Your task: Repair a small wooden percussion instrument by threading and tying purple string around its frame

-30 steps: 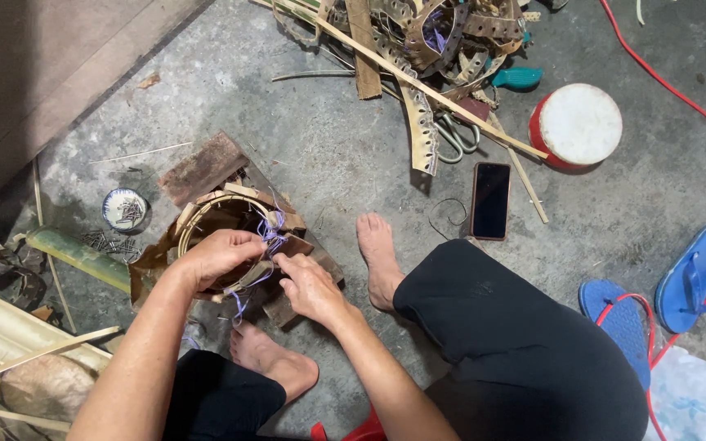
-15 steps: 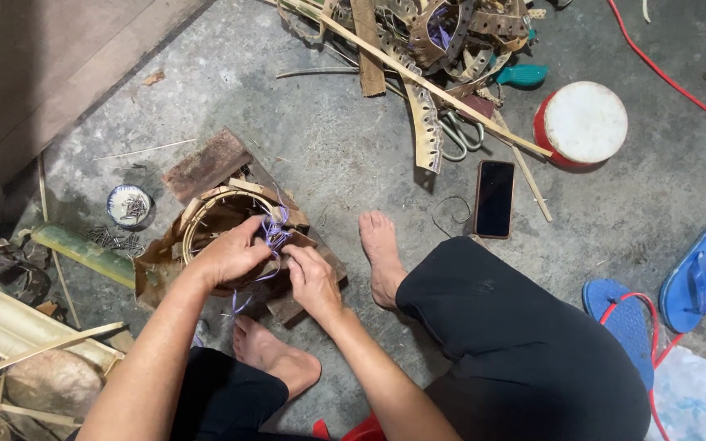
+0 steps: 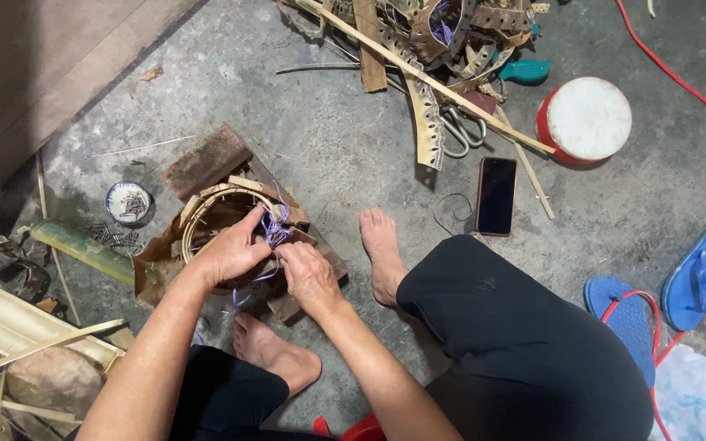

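Rough grey concrete floor. We see left hand curled over round bamboo hoop on wood block; right hand pinches purple cord. Phone and scrap strips well apart, floor between open. Versus earlier: hands closer together.

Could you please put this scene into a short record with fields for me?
Setting: concrete floor, person seated, barefoot
Left hand: resting on a round bamboo hoop, grip closed on purple string
Right hand: grip pinching the same string beside the hoop
Under the work: wooden board
Nearby left: small dish of nails, green bamboo piece
Nearby right: dark phone, red drum with white top, scissors, blue sandals
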